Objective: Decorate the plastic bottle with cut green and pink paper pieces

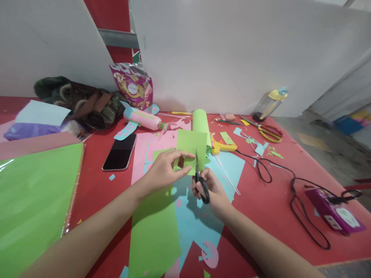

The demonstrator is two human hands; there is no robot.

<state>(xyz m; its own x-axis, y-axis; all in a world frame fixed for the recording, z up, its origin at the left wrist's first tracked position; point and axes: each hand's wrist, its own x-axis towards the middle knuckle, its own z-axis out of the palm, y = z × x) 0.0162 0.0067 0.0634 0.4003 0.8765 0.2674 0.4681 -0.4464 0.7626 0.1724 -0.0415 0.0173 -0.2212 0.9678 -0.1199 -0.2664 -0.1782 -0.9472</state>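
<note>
My left hand (162, 170) pinched a light green paper square (191, 148) above the red tabletop (261, 200), while my right hand (213, 191) gripped black-handled scissors (200, 177), blades biting its lower edge.

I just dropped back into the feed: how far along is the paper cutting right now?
Done: pink and blue offcuts and a cut pink sheet already litter the red table. In hand: the left hand pinches a green paper piece while the right hand works black scissors into its lower edge. Left: most of that piece is uncut, and a large green sheet lies whole.
</note>
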